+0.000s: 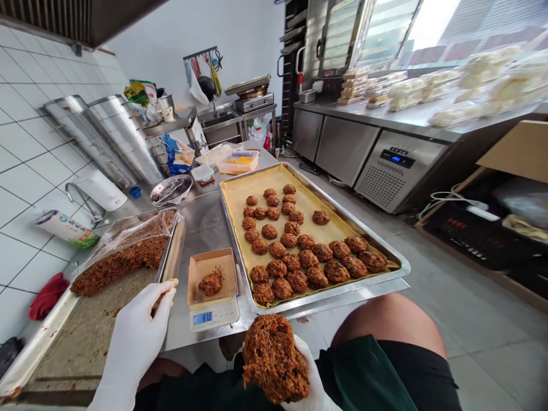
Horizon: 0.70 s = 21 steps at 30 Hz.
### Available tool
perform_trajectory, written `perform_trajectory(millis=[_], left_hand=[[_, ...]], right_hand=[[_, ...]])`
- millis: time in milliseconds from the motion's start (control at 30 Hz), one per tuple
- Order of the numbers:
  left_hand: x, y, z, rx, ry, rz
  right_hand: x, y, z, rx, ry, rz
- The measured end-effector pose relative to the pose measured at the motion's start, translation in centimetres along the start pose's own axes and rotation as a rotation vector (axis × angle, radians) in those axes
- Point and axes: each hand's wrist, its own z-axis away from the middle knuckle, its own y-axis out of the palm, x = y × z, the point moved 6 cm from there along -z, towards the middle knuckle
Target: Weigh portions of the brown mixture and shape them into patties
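Note:
My right hand (314, 379), in a white glove, is closed round a big lump of brown, shredded dough-like mixture (276, 359) above my lap. My left hand (143, 325), also gloved, has its thumb and fingers pinched together beside the scale; whether anything is between them is hidden. On the digital scale (220, 315), reading about 87.8, rests a brown paper tray (234, 268) with a small crumbly portion (211, 282) of the mixture. A metal baking tray (405, 265) lined with yellowish sheet carries several rounded brown balls (308, 258), packed closest along its near side.
Left of my left hand, a large metal tray (55, 365) bears a slab of the mixture (124, 257), partly under plastic film. Farther back are a metal bowl (171, 191) and a plastic container (240, 162). Packed goods (428, 88) stand on the right-hand counter.

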Motion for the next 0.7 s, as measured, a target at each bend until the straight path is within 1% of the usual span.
perform_trajectory(millis=[100, 300, 400, 467, 600, 700], left_hand=[[0.2, 0.7, 0.3, 0.013, -0.02, 0.006], [-0.1, 1.3, 0.3, 0.054, 0.045, 0.025], [-0.5, 1.7, 0.1, 0.069, 0.058, 0.031], [-0.9, 2.3, -0.1, 0.1, 0.079, 0.052], [-2.0, 3.9, -1.0, 0.182, 0.164, 0.109], [-3.2, 4.4, -0.9, 0.19, 0.188, 0.116]], right_hand=[[0.0, -0.2, 0.0, -0.011, -0.007, 0.013], [0.1, -1.0, -0.1, -0.037, 0.001, 0.0], [0.0, -1.0, -0.2, -0.051, 0.015, 0.002], [0.0, -0.9, -0.2, -0.054, 0.017, 0.006], [0.1, -0.9, -0.1, -0.058, -0.003, 0.035], [0.2, -0.8, 0.0, -0.052, -0.019, 0.049]])
